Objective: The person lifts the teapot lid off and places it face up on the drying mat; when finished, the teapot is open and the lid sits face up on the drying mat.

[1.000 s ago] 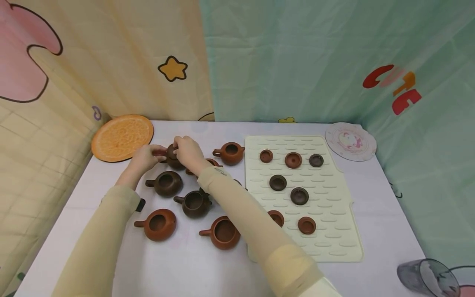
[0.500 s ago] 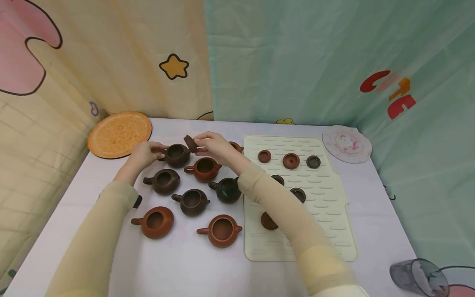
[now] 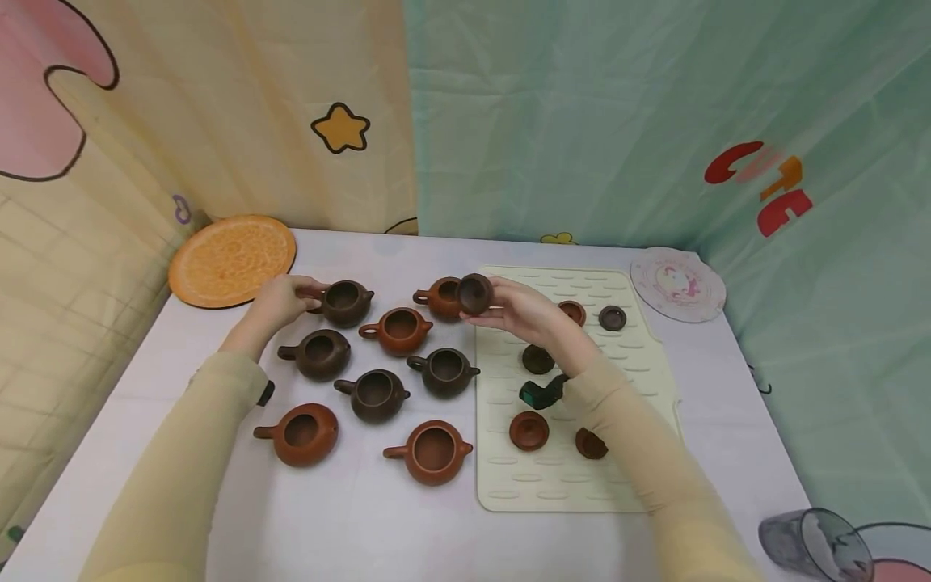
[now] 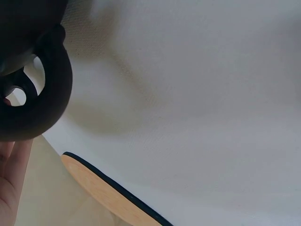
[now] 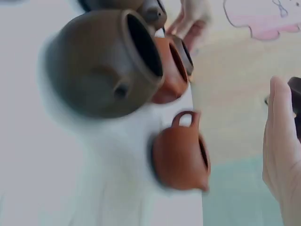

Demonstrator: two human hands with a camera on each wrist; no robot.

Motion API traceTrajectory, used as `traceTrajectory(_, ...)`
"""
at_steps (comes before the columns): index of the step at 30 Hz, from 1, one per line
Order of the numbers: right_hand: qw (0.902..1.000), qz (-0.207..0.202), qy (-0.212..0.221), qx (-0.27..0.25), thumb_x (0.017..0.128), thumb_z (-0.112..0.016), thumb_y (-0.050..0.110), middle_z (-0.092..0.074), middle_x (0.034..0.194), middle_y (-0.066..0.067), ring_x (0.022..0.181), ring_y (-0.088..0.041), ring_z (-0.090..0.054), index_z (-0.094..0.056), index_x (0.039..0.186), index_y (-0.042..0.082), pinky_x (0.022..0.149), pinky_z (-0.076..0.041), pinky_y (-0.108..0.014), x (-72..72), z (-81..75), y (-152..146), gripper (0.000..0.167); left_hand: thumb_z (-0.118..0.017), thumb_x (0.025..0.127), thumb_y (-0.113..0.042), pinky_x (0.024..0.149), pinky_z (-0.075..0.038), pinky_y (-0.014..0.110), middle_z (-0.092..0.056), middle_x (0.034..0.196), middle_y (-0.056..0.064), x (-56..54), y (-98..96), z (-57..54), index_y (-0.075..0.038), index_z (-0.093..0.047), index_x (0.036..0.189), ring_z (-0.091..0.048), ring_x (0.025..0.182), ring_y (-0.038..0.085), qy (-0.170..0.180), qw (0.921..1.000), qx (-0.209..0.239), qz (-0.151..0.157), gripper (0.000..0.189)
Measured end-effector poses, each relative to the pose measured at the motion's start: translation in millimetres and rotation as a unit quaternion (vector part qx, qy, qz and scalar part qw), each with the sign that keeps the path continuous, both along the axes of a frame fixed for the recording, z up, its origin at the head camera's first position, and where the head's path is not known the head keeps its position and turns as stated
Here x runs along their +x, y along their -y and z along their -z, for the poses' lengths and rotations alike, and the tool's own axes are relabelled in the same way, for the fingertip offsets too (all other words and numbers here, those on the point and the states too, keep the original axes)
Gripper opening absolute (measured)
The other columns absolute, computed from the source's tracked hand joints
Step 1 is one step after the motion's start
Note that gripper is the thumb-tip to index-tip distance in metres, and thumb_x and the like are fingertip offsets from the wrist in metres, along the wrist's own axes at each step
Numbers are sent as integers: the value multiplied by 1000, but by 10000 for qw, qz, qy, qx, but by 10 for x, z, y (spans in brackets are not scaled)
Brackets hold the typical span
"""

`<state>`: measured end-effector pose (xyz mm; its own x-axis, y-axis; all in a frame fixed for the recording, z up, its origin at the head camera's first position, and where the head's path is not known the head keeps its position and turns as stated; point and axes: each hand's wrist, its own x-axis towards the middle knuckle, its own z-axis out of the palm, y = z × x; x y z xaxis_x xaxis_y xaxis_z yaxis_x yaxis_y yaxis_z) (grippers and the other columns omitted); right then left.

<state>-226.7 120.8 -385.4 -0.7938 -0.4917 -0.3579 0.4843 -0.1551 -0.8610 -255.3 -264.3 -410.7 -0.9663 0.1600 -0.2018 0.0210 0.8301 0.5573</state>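
My left hand (image 3: 280, 307) grips the handle of a dark brown teapot (image 3: 347, 305), whose round top opening is uncovered. To the right, my right hand (image 3: 522, 310) holds up a dark brown teapot lid (image 3: 475, 294), tilted so that its hollow underside faces the head camera. That lid is near the left edge of the cream mat and partly covers a reddish teapot (image 3: 439, 300). In the right wrist view, the right hand (image 5: 284, 150) appears at the right edge with part of the lid (image 5: 296, 94). Fingers of the left hand (image 4: 11, 174) show behind dark handles in the left wrist view.
Several lidless teapots, such as a red one (image 3: 434, 454) and a dark one (image 3: 445, 373), stand on the white table. Lids (image 3: 529, 431) lie on the cream mat (image 3: 502, 489). An orange round board (image 3: 233, 260), pink plate (image 3: 678, 283) and clear cup (image 3: 815, 540) are near the edges.
My right hand has lifted the dark brown lid off the teapot, moved it right and turned its underside up. My left hand stays on that teapot's handle.
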Motion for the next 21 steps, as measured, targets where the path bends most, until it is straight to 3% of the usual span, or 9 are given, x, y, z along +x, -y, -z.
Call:
traceTrajectory(6,9986,318,242,-338,108,-36,26,-67,110,-8,98,-22,-72,-43,131,6,88,-57,-31,237,17,-548,31,-61,96,-6,103,-41,59,-62,128,26,-7,-15,-11,-2,-60,132,-55,120,43,140,9999,-1,-24,36)
traceTrajectory(9,9992,351,39,-164,107,-39,30,-70,109,-5,101,-21,-72,-44,127,8,91,-56,-30,358,18,-839,29,-61,97,-7,103,-41,60,-61,129,26,-13,-23,-18,-2,-60,132,-54,121,44,173,9999,3,-11,36)
traceTrajectory(13,9972,440,-451,409,107,-42,28,-68,113,2,104,-15,-70,-40,135,4,93,-54,-27,499,34,-1237,37,-61,97,-7,103,-41,60,-60,129,27,-21,-20,-25,-2,-59,133,-53,121,44,191,9998,12,-26,37)
traceTrajectory(16,9921,705,-613,831,105,-44,30,-64,115,7,103,-10,-70,-27,146,-2,93,-54,-24,601,56,-1502,54,-61,97,-7,103,-40,60,-60,129,27,-26,-9,-21,-2,-59,133,-54,121,44,185,9998,-8,-13,37)
traceTrajectory(19,9822,921,-734,1466,105,-44,34,-56,121,4,100,-3,-69,-15,151,-8,92,-53,-21,701,101,-1705,68,-61,97,-8,103,-39,61,-60,130,27,-30,7,-5,-2,-58,134,-53,121,45,178,9998,-27,36,38)
traceTrajectory(21,9699,940,-808,2094,105,-42,36,-51,130,-6,98,2,-66,-14,152,-10,93,-53,-22,762,147,-1804,71,-61,97,-8,104,-38,62,-60,130,27,-31,15,8,-2,-58,134,-53,121,45,171,9998,-31,65,38)
